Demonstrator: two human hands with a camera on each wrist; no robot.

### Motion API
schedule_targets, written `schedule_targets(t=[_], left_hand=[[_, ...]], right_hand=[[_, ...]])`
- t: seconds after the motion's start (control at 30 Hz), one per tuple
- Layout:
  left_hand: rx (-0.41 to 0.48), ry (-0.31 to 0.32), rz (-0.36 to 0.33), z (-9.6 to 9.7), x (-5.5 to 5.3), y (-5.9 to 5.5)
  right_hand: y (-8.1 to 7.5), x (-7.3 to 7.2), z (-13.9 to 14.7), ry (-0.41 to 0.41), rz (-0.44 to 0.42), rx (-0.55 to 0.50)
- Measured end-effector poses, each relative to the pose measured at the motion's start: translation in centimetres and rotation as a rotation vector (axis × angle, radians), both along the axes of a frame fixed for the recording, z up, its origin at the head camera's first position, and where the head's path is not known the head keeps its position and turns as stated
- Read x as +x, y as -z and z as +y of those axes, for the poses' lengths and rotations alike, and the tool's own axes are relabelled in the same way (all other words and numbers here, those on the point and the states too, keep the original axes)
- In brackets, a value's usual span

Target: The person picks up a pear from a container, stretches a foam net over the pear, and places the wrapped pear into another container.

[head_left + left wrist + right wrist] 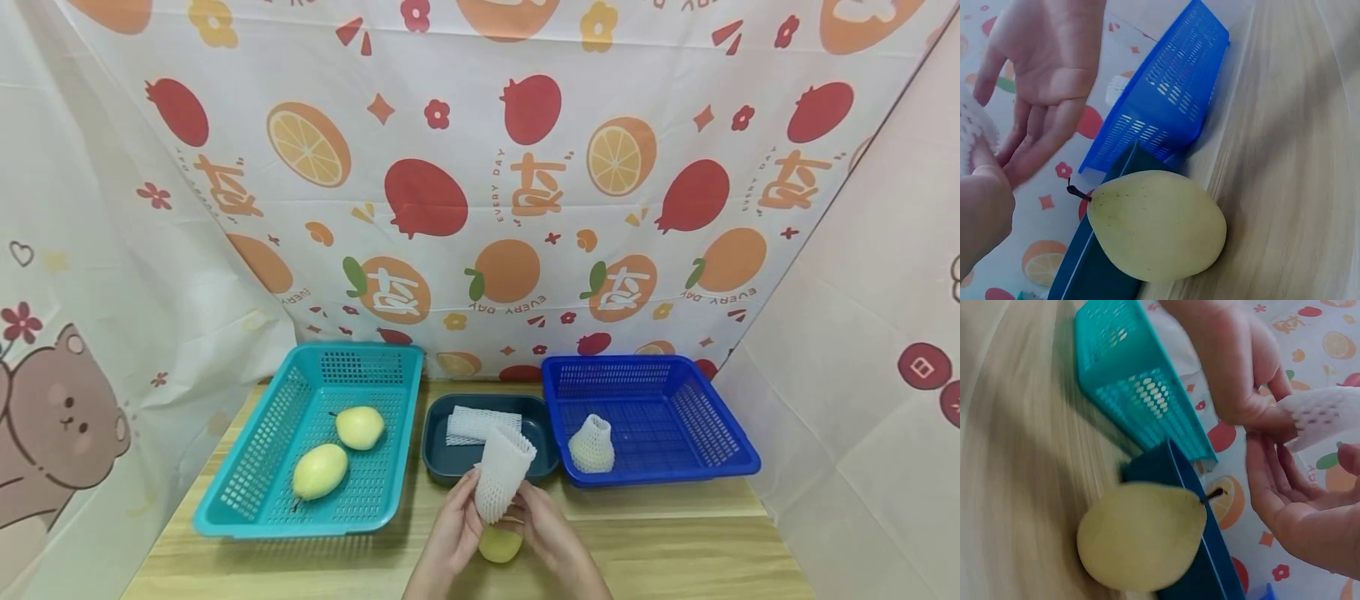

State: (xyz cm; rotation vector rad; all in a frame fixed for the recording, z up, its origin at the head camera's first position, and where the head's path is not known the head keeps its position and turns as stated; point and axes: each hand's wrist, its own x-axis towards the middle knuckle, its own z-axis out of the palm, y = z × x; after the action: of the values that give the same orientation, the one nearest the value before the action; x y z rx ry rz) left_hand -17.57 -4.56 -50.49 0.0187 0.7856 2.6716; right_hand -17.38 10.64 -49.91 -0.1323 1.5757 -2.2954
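Note:
A white foam net sleeve (504, 473) is held upright, tilted slightly right, between both hands in front of the dark tray. My left hand (459, 523) grips its left side near the lower end, with digits at the edge of the mesh in the right wrist view. Around the lower right side, my right hand (546, 527) holds it with fingers loosely bent and thumb against the mesh (1329, 419). Below the hands a yellow pear (500, 544) rests on the table, its dark stem pointing toward the tray (1157, 226).
On the left, a teal basket (300, 527) contains two bare pears (320, 472). A dark tray (442, 473) at centre has flat foam sleeves (483, 423) in it. The blue basket (660, 477) at right carries a pear in a foam sleeve (592, 446). Printed cloth (465, 325) hangs behind.

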Motion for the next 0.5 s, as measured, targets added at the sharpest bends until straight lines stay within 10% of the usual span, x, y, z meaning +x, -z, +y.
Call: schedule_targets(t=[0.33,0.5], left_hand=[[-0.209,0.032,0.039,0.3,0.1,0.1],[-0.252,0.082,0.047,0.5,0.3,0.3]], right_hand=[[0.2,-0.1,1.0,-0.293,-0.195,-0.454],[0.4,0.0,1.2,-0.329,-0.136,-0.522]])
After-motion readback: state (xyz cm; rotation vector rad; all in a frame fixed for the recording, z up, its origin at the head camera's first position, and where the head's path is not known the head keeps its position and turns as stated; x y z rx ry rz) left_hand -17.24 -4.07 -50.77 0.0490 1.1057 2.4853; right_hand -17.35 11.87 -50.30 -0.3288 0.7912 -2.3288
